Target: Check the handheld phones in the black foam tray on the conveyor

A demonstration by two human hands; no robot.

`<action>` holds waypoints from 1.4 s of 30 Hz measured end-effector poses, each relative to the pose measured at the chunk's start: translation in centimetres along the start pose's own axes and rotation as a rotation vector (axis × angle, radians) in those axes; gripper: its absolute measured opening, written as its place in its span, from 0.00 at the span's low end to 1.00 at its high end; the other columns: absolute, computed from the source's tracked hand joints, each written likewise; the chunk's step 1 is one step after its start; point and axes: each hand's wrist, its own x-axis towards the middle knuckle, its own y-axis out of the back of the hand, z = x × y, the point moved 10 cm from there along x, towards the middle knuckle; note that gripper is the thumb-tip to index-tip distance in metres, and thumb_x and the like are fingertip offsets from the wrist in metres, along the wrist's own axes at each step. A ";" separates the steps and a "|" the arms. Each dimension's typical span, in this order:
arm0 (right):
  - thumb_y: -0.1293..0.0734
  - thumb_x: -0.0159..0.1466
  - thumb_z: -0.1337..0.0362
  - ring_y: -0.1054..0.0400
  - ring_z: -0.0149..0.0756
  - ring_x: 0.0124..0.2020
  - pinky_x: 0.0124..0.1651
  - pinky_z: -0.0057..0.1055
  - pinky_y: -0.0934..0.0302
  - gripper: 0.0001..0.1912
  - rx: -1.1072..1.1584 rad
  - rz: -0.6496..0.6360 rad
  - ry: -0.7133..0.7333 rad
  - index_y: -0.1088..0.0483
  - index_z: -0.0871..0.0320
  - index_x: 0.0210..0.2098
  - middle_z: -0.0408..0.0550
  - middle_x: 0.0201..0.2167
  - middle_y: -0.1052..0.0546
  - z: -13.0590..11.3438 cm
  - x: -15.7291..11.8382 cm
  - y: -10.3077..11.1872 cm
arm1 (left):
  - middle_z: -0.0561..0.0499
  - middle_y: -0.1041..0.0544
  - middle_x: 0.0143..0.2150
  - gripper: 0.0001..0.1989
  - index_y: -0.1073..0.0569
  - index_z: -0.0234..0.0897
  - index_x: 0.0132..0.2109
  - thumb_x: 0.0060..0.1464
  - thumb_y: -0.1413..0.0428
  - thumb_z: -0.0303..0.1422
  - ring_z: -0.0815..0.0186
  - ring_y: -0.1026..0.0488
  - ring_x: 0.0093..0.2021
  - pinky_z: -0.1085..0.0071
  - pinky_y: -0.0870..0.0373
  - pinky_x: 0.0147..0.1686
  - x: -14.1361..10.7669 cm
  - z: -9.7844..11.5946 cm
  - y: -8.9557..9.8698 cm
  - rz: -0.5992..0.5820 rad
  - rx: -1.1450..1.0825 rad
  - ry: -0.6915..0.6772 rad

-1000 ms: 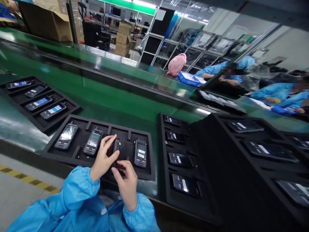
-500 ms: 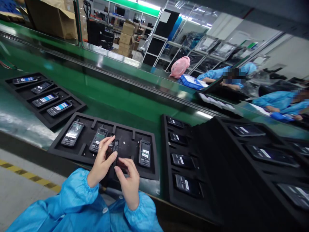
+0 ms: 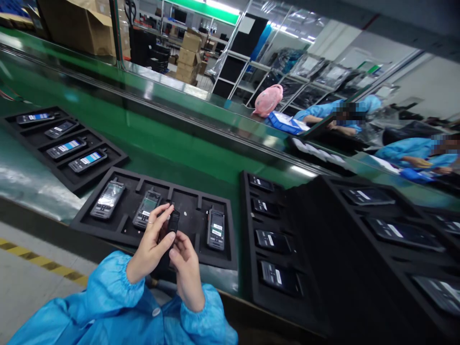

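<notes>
A black rugged handheld phone [image 3: 174,221], seen edge-on, is upright between my two hands. My left hand [image 3: 151,247] is closed on its left side, with fingertips near its top and the thumb lower down. My right hand [image 3: 187,273] grips the lower right part with bent fingers; much of the phone is hidden behind both hands. Just beyond is a black foam tray [image 3: 233,256]. In its slots lie a handheld phone with a stubby antenna [image 3: 108,199], a second phone [image 3: 148,207] beside my left fingers, and a third phone [image 3: 215,230] at the right end.
Another foam tray [image 3: 30,143] with lit-screen phones sits at the left on the green bench [image 3: 201,167]. To the right stands a foam tray [image 3: 247,258] of several phones beside a taller stack [image 3: 305,230]. Two people in blue sleeves [image 3: 402,148] work across the bench.
The phone in my hands has turned to show its edge. My right hand has moved slightly left and its fingers have closed in around the phone.
</notes>
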 end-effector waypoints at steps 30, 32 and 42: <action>0.23 0.52 0.47 0.34 0.50 0.63 0.66 0.52 0.40 0.44 0.087 -0.208 -0.024 0.36 0.49 0.64 0.47 0.62 0.28 0.5 -1.1 -1.4 | 0.44 0.39 0.69 0.36 0.37 0.46 0.68 0.54 0.38 0.45 0.53 0.28 0.56 0.62 0.24 0.52 -0.3 -1.6 0.7 -0.067 -0.294 0.274; 0.21 0.51 0.48 0.31 0.49 0.61 0.65 0.51 0.38 0.46 0.081 -0.222 -0.036 0.37 0.49 0.65 0.48 0.61 0.27 0.8 -1.3 -1.4 | 0.42 0.35 0.66 0.38 0.37 0.44 0.68 0.54 0.38 0.47 0.52 0.28 0.55 0.61 0.24 0.51 -0.1 -1.6 1.0 -0.063 -0.298 0.259; 0.23 0.54 0.47 0.30 0.49 0.60 0.62 0.48 0.35 0.44 0.001 -0.217 0.006 0.38 0.51 0.65 0.52 0.58 0.25 0.3 -1.2 -1.2 | 0.40 0.38 0.66 0.54 0.58 0.55 0.73 0.49 0.33 0.47 0.51 0.30 0.58 0.61 0.25 0.49 -1.1 -1.8 -1.2 -0.368 -0.412 0.295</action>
